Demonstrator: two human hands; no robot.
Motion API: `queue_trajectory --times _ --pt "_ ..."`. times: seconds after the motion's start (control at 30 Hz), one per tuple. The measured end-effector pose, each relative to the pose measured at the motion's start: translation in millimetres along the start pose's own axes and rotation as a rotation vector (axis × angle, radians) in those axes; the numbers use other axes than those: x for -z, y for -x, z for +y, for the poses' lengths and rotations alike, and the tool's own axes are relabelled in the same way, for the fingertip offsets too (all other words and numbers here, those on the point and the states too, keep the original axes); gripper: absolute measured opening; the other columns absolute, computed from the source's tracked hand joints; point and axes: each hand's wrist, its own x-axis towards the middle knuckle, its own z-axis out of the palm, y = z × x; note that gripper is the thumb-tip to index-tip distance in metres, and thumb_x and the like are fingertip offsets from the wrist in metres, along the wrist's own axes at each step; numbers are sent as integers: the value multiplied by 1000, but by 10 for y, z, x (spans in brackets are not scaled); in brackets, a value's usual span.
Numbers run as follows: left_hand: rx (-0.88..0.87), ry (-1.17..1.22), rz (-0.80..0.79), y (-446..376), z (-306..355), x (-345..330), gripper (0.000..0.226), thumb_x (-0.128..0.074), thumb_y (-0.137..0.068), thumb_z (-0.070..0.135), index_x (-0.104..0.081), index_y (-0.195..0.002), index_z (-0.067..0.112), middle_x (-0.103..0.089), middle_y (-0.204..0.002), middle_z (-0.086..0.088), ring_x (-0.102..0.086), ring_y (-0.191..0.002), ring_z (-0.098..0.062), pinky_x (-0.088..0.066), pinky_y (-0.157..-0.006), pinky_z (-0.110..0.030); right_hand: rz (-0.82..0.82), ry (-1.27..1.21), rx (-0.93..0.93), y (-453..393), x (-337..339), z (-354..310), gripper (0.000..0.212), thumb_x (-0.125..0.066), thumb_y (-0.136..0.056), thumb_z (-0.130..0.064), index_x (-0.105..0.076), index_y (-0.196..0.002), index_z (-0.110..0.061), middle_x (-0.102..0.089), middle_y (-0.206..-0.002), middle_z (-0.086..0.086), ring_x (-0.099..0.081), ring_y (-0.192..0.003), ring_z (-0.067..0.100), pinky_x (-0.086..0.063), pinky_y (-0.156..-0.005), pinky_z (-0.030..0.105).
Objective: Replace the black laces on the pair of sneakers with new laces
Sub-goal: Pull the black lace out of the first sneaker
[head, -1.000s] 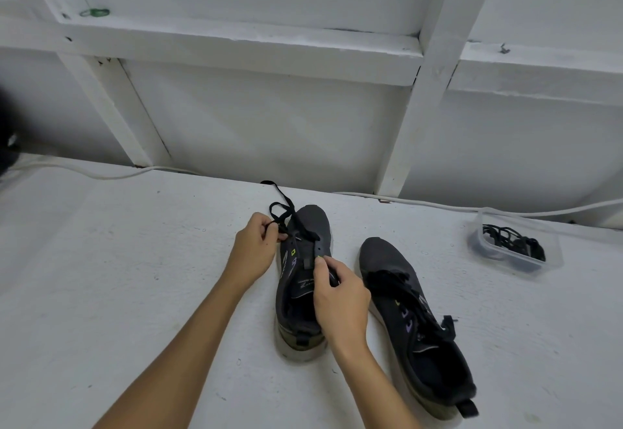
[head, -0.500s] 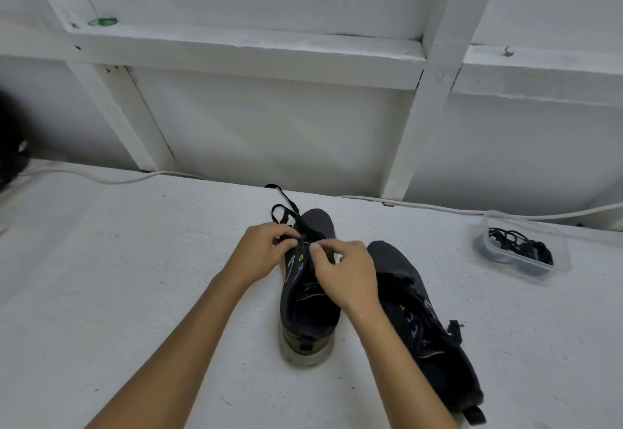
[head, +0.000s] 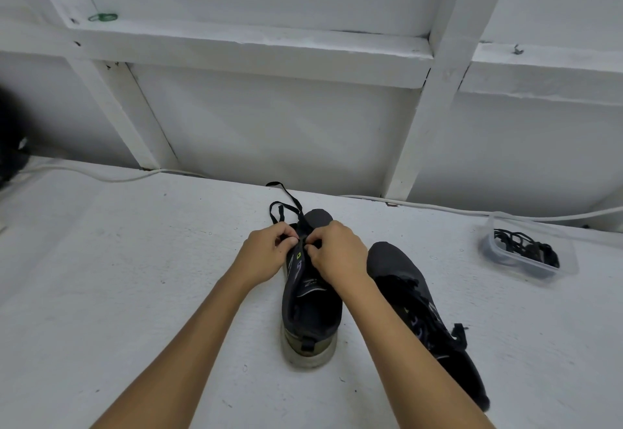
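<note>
A person's two bare forearms reach forward over a white table (head: 101,277) to a dark sneaker, the left shoe (head: 308,310), which stands heel toward the viewer and toe toward the white wall. Both hands meet over its eyelet rows near the toe. The left hand (head: 266,253) has its fingers curled and appears to pinch the black lace (head: 286,206), whose loose end loops out past the toe onto the table. The right hand (head: 337,253) is curled too, fingertips pressed at the lace or eyelets; exactly what it grips is hidden. Working from both sides like this probably steadies the shoe while the lace is drawn through a hole. The right shoe (head: 421,314) lies just beside the first, angled outward, its black lace loosened but threaded, likely waiting its turn. Well apart on the right, a clear tub (head: 566,260) holds a tangle of black laces (head: 522,246), within reach. A white cable (head: 438,207) runs along the wall's foot. Small yellow and pale marks show on the left shoe's tongue, too small to read; no brand is legible.
</note>
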Motion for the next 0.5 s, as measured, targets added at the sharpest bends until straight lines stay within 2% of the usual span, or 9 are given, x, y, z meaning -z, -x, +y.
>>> queue_trajectory --times 0.13,0.23,0.3,0.37,0.43,0.5 --pt "12 16 -19 -4 3 24 9 -59 -98 24 -65 -93 30 -69 -92 15 -63 -85 -3 -50 -77 -21 8 60 93 -25 -119 3 23 -51 -100 -27 -67 -113 -17 -57 -113 4 -60 -99 27 -37 -70 31" --pt "25 33 -37 -2 22 46 9 -63 -95 24 -67 -93 31 -69 -91 17 -63 -84 0 -45 -75 -15 22 68 124 -29 -169 25 23 -49 -102 -26 -66 -113 -16 -57 -112 4 -58 -99 25 -39 -70 32" --pt "29 13 -32 -9 52 51 8 -62 -96 24 -67 -93 29 -69 -89 17 -62 -80 0 -44 -72 -16 32 21 111 -25 -184 35 20 -51 -101 -25 -67 -110 -17 -57 -109 2 -58 -97 23 -38 -70 31" --pt "62 19 24 -4 65 37 8 -57 -98 24 -63 -93 26 -69 -87 14 -62 -77 -2 -46 -70 -22 41 -92 85 -15 -173 41 14 -58 -98 -23 -69 -104 -19 -57 -98 -2 -58 -90 19 -39 -70 29" --pt "159 101 107 28 63 41 10 -51 -100 24 -58 -93 24 -69 -89 7 -67 -81 -11 -51 -72 -31 82 -311 9 -14 -125 87 5 -64 -92 -21 -68 -95 -22 -59 -83 -7 -58 -78 12 -42 -69 24" --pt "233 74 146 71 35 42 10 -49 -100 24 -59 -101 27 -67 -102 0 -66 -91 -20 -51 -76 -36 155 -550 -109 7 -37 163 5 -64 -92 -19 -67 -93 -23 -63 -77 -6 -59 -73 6 -41 -66 13"
